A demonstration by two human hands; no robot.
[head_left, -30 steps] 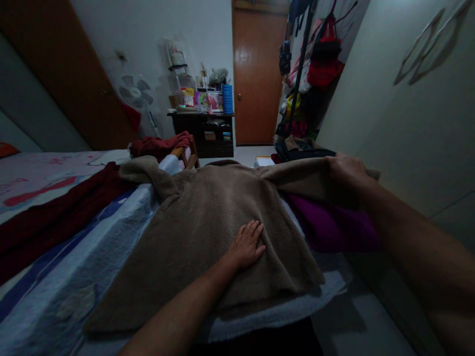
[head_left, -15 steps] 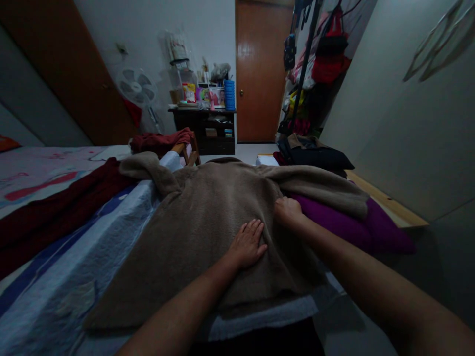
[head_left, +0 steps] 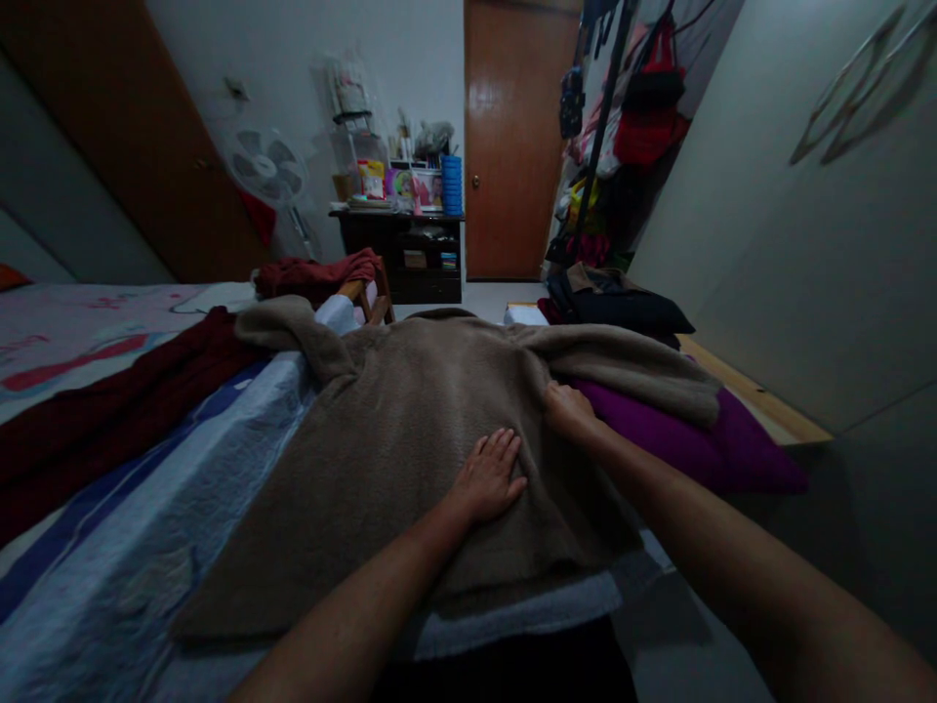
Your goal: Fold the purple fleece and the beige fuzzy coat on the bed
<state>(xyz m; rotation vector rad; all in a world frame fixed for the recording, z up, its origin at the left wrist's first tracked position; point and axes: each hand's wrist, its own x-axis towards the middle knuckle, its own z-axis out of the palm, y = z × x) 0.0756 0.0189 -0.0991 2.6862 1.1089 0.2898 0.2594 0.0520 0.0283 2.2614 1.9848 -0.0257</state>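
A brown fleecy coat (head_left: 395, 459) lies spread out in front of me, its sleeves stretched to the left and right. My left hand (head_left: 489, 476) rests flat on the body of the coat, fingers extended. At the coat's right side, just below the sleeve, my right hand (head_left: 569, 410) is closed on the fabric, and a fold runs down from there. The coat's right sleeve lies over a purple cushion-like thing (head_left: 680, 439). Beneath the coat's lower edge a pale blue-grey cloth (head_left: 523, 615) shows.
Left of the coat, a dark red garment (head_left: 132, 391) lies on a bed with a patterned sheet (head_left: 65, 317). Dark folded clothes (head_left: 622, 305) are piled at the back right. Further off stand a white fan (head_left: 267, 168), a dark cabinet (head_left: 358, 249) and a wooden door (head_left: 516, 146).
Almost nothing differs. Both hands keep their places on the coat, and the whole view has shifted very slightly.
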